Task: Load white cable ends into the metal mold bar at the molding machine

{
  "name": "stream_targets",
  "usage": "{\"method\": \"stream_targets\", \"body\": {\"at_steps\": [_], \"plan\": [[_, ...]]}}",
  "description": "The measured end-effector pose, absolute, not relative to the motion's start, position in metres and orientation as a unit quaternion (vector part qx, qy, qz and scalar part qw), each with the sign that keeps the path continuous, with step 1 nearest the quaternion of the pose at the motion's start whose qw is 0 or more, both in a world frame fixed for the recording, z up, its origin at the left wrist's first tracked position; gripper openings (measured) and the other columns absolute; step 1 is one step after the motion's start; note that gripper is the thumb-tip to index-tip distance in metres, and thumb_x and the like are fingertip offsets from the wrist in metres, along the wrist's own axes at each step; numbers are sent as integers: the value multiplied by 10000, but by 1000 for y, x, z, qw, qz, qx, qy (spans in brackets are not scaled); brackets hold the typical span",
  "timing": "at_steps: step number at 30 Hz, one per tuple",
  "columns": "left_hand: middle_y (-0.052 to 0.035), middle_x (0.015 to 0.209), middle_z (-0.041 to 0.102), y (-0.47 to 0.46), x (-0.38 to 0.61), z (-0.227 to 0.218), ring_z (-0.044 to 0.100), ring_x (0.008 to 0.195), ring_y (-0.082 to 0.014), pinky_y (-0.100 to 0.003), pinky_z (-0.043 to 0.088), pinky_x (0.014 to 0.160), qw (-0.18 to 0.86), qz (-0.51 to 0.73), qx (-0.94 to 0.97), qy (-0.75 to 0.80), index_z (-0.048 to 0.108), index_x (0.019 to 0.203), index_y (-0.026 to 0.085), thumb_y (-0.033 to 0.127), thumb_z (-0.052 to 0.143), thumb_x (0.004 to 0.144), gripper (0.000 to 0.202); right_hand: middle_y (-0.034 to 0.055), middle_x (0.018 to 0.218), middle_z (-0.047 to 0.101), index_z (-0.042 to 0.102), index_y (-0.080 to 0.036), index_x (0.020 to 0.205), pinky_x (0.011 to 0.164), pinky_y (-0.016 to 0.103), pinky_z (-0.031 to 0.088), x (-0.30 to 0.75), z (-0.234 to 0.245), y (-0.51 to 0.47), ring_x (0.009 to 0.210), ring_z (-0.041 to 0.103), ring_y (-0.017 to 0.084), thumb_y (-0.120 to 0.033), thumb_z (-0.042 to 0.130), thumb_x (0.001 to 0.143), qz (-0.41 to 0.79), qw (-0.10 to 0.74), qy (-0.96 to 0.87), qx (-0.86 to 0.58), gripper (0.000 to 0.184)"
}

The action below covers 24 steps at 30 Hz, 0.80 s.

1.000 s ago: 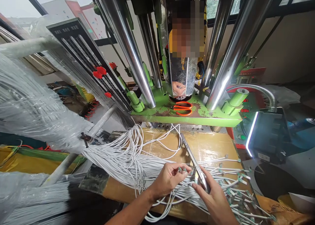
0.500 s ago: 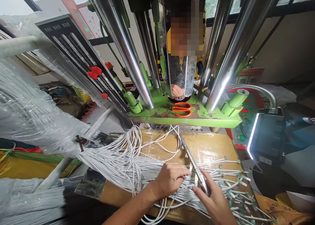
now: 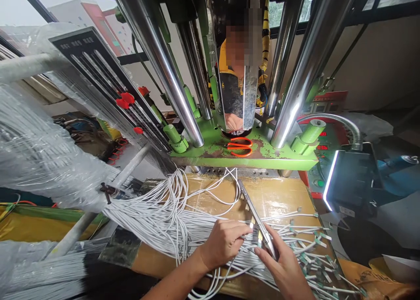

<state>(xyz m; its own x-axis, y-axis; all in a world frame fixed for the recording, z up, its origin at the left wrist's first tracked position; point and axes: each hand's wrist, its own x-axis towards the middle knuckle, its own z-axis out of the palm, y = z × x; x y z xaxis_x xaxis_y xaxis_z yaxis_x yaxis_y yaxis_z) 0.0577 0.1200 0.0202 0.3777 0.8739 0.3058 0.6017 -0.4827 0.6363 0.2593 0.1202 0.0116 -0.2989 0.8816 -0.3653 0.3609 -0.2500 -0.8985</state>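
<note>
A long narrow metal bar [image 3: 256,213] slants over the wooden board, with small metal-ended pieces along its left side. My right hand [image 3: 284,262] grips the bar's near end between thumb and fingers. Beside the bar, my left hand [image 3: 223,243] is closed in a pinch. Its fingertips are close to a pale yellowish connector end at the bar's side; what they hold is too small to make out. A thick spread of white cables [image 3: 157,217] runs beneath both hands. Their green-and-white ends [image 3: 320,242] lie at the right.
Orange-handled scissors [image 3: 241,146] lie on the green press plate [image 3: 210,153] beyond the board [image 3: 278,190]. Steel columns [image 3: 164,72] rise from the press. A bright lamp [image 3: 331,181] stands at the right. Plastic-wrapped bundles [image 3: 49,146] hang on a rack at the left.
The view has shifted slightly. Both hands keep nearly the same pose at the metal bar, with my left fingertips moved only a little.
</note>
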Motion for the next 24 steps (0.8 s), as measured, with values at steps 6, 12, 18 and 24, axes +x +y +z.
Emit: {"method": "stream_targets", "body": {"at_steps": [6, 12, 18, 24], "plan": [[-50, 946, 750, 121, 58, 21, 697, 819, -173, -274, 541, 754, 218, 329, 800, 453, 689, 1026, 188, 30, 461, 724, 409, 148, 1424, 509, 414, -72, 1395, 1151, 415, 274, 260, 11, 120, 1323, 448, 287, -529, 572, 799, 564, 225, -578, -545, 767], [-46, 935, 750, 122, 61, 20, 700, 820, -175, -268, 535, 748, 216, 343, 798, 445, 687, 1029, 184, 22, 463, 722, 414, 136, 1381, 559, 489, -89, 1359, 1113, 405, 351, 255, 15, 120, 1289, 493, 300, -501, 615, 777, 558, 253, -567, -551, 724], [-40, 898, 746, 120, 59, 20, 696, 784, -170, -256, 530, 719, 213, 340, 802, 442, 686, 1015, 184, 25, 469, 717, 402, 182, 1407, 518, 478, -30, 1361, 1123, 402, 339, 255, 13, 119, 1317, 467, 296, -519, 617, 763, 550, 255, -564, -560, 784], [-44, 912, 746, 120, 58, 18, 693, 783, -173, -261, 527, 714, 203, 345, 801, 444, 686, 1023, 183, 21, 466, 717, 410, 131, 1339, 594, 576, -99, 1299, 1075, 379, 407, 255, 13, 118, 1260, 532, 292, -489, 647, 740, 512, 276, -572, -579, 685]]}}
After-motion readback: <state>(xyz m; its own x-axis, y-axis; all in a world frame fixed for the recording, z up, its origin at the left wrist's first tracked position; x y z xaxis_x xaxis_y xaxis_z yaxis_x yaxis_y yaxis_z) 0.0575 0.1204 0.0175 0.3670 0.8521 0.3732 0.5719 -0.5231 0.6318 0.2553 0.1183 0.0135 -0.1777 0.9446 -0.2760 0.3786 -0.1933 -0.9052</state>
